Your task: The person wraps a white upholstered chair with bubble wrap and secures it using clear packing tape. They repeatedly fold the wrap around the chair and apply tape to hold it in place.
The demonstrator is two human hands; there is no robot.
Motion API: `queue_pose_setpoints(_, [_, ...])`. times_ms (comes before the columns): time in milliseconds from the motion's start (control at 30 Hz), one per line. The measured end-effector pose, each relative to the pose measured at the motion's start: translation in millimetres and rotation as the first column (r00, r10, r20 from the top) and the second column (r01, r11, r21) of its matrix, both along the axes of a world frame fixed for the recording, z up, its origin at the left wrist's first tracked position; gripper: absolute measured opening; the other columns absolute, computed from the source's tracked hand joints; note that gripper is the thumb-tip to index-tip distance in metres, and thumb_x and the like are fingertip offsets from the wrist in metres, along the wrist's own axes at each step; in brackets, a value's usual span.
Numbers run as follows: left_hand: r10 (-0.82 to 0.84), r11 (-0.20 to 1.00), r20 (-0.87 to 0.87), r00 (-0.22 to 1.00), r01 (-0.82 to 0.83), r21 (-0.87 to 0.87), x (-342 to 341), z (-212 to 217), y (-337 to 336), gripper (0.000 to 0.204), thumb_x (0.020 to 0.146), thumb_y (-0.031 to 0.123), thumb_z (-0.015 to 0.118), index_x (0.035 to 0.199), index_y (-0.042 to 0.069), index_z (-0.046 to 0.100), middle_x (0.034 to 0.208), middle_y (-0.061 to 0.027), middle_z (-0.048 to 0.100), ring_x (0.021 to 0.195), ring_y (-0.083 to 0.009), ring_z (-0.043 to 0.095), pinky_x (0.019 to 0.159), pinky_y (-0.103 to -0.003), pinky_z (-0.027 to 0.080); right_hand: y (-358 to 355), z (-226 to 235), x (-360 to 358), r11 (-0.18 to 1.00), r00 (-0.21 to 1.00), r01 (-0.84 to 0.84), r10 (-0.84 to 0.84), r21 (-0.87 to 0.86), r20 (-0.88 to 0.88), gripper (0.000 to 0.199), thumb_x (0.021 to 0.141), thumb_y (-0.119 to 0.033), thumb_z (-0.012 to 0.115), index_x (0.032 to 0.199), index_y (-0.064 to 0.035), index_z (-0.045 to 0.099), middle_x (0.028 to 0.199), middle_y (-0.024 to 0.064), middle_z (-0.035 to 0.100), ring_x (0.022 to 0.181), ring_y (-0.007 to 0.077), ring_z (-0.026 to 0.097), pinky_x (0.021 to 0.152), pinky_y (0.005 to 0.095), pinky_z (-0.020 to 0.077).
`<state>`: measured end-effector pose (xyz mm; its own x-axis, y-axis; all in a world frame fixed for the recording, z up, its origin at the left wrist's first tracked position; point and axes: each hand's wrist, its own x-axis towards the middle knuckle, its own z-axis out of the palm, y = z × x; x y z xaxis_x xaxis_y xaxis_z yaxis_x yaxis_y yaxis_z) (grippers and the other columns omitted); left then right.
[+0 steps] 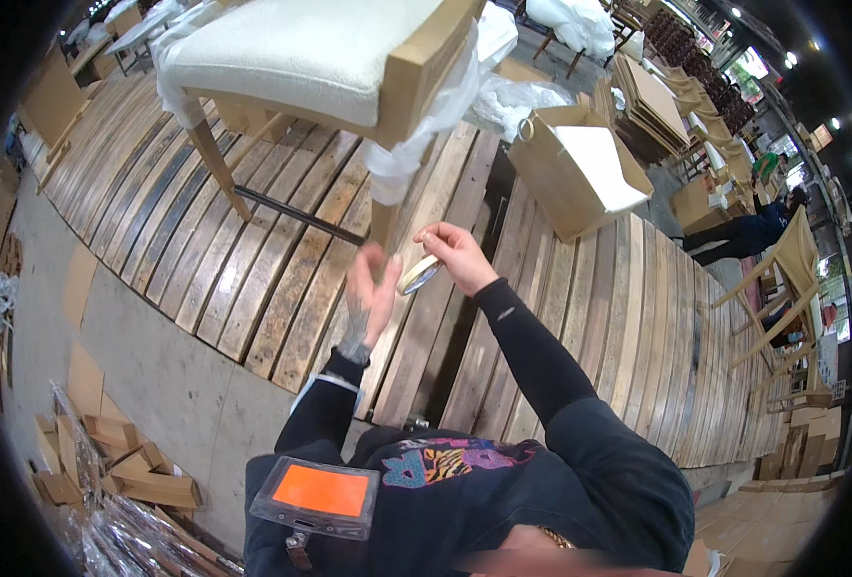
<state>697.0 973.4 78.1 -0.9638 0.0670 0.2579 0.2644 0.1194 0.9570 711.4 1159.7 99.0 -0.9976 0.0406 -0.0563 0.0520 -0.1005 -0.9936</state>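
**Tape roll held up under a wrapped chair**

Here, at the centre of the frame, the right hand (453,252) pinches a roll of tape (418,274) between thumb and curled fingers, holding it tilted in the air above the slatted wooden platform (580,327). The roll is a thin pale ring with a darker inner rim. Just left of it, the left hand (368,293) is raised with its fingers spread loosely and gripping nothing; its palm faces the roll, and whether it touches a tape end cannot be told from the blur.

Directly above the hands, in the upper middle, stands a chair (291,53) with a cream, nubbly upholstered seat and a light wooden frame. Clear plastic film (416,144) hangs crumpled from its front corner, right over the leg nearest the hands. A dark metal bar (296,214) runs between the chair legs.

The platform is made of long worn planks, some pale, some stained nearly black, curving across the whole frame. Upper right of centre, an open cardboard box (551,178) lies on the planks, with a white sheet (604,163) inside it. Flattened cardboard scraps (128,471) pile up at lower left on the concrete floor. At the right edge, another person in dark clothing (739,236) bends beside bare wooden chair frames (782,288).

An orange badge (318,492) hangs on the dark sweatshirt at the bottom.
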Motion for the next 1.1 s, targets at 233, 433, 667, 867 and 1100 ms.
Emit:
queue_pose_setpoints(233, [-0.644, 0.763, 0.283, 0.711, 0.624, 0.169, 114.1, 3.1, -24.0, 0.019, 0.096, 0.018, 0.064, 0.097, -0.001, 0.068, 0.081, -0.0026, 0.07, 0.082, -0.0105, 0.064, 0.08, -0.027, 0.05, -28.0, 4.8, 120.9, 0.966, 0.985, 0.137, -0.155, -0.22, -0.07, 0.012, 0.095, -0.014, 0.069, 0.1, -0.0042, 0.066, 0.094, 0.0013, 0.069, 0.084, 0.0093, 0.063, 0.082, 0.0258, 0.0491])
queue_pose_setpoints(433, [-0.548, 0.836, 0.243, 0.8, 0.534, 0.129, 166.3, 12.0, -24.7, 0.014, 0.094, 0.011, 0.067, 0.101, -0.001, 0.067, 0.089, -0.0043, 0.07, 0.087, -0.0113, 0.065, 0.083, -0.027, 0.051, -20.1, 1.2, 181.5, 0.905, 0.938, 0.343, -0.343, -0.251, 0.042, 0.011, 0.094, -0.014, 0.07, 0.098, -0.0044, 0.072, 0.095, 0.0034, 0.072, 0.092, 0.0096, 0.065, 0.086, 0.0269, 0.049])
queue_pose_setpoints(667, [-0.467, 0.879, 0.278, 0.84, 0.475, 0.042, 206.7, -3.7, -43.9, 0.013, 0.094, 0.008, 0.066, 0.102, -0.001, 0.066, 0.089, -0.0038, 0.07, 0.087, -0.0107, 0.063, 0.082, -0.026, 0.05, -30.9, -34.1, 209.3, 0.768, 0.864, 0.503, -0.441, -0.396, 0.243, 0.033, 0.097, -0.021, 0.065, 0.127, -0.008, 0.059, 0.1, 0.0026, 0.068, 0.093, 0.0121, 0.064, 0.086, 0.0305, 0.0511])
queue_pose_setpoints(867, [-0.322, 0.947, 0.202, 0.925, 0.312, 0.082, 210.3, -41.9, -64.0, 0.011, 0.084, 0.004, 0.072, 0.095, 0.003, 0.07, 0.11, -0.0086, 0.061, 0.108, -0.0221, 0.056, 0.093, -0.033, 0.044, -58.6, -55.9, 246.4, 0.855, 0.936, 0.295, -0.168, -0.427, 0.31, 0.026, 0.1, -0.024, 0.059, 0.12, -0.0066, 0.063, 0.096, 0.002, 0.066, 0.094, 0.0133, 0.064, 0.086, 0.031, 0.0511])
queue_pose_setpoints(1100, [-0.208, 0.875, 0.378, 0.902, 0.344, -0.34, 205.9, -138.6, -88.8, 0.025, 0.086, 0.021, 0.072, 0.105, 0.005, 0.072, 0.116, -0.0123, 0.06, 0.115, -0.0308, 0.053, 0.098, -0.042, 0.044, -118.1, -130.5, 211.0, 0.951, 0.946, 0.225, -0.266, 0.213, 0.187, 0.023, 0.084, -0.022, 0.078, 0.089, -0.0002, 0.073, 0.096, 0.0083, 0.07, 0.079, 0.0181, 0.067, 0.075, 0.0295, 0.0509])
